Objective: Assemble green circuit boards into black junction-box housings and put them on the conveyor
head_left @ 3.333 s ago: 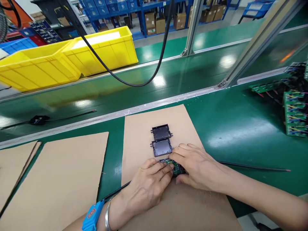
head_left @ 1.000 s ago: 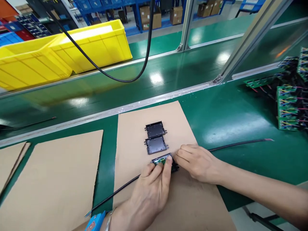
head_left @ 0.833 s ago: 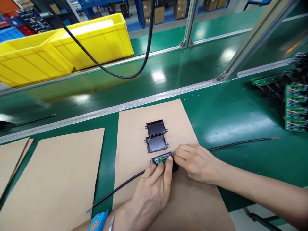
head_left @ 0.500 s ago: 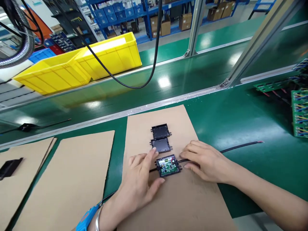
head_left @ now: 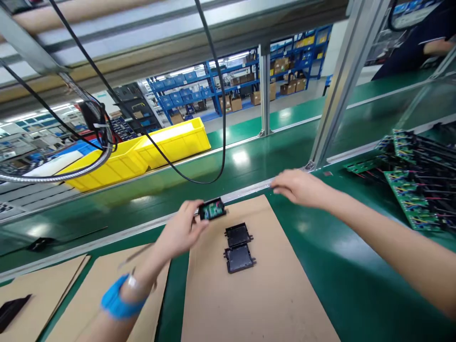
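My left hand [head_left: 181, 227] grips a small black case with a green circuit board [head_left: 212, 209] in it, raised above the far end of the cardboard sheet. The thumb is below the case and the fingers are along its left side. My right hand [head_left: 299, 188] is to the right of it, near the metal rail, with thumb and fingers pinched together. What the pinch holds, if anything, I cannot make out. Two empty black case halves [head_left: 239, 258] lie one behind the other on the cardboard [head_left: 263, 304], apart from both hands.
More cardboard sheets [head_left: 124, 270] lie at the left, with a black part [head_left: 12, 311] on one. Wired circuit boards [head_left: 413, 199] are piled at the right. Beyond the rail [head_left: 245, 191] stand yellow bins [head_left: 171, 142]. A black cable [head_left: 223, 118] hangs in a loop ahead.
My left hand has taken hold of the circuit-board case and lifted it off the cardboard, away from me. My right hand has moved forward toward the rail. The view has tipped up.
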The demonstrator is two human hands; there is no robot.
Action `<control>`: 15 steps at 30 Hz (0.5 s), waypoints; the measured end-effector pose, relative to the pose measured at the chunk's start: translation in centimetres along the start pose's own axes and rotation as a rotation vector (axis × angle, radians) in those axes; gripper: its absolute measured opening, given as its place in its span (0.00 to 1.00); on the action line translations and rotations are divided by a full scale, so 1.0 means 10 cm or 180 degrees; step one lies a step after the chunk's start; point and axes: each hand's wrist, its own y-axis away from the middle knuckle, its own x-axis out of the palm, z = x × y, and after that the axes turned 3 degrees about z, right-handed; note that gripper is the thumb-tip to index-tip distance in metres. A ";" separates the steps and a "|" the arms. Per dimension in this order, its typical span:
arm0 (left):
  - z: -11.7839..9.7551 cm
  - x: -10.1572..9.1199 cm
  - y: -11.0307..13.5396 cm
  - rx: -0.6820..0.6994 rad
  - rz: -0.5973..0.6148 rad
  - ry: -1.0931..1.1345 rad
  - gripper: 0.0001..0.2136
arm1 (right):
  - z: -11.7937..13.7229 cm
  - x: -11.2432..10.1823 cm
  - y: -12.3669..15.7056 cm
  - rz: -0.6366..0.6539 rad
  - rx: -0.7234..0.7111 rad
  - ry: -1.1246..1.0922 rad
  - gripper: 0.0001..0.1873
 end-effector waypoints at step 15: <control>-0.19 1.01 0.32 0.1384 0.0299 0.0314 0.43 | -0.01 0.19 0.95 0.0020 0.0780 -0.0308 0.17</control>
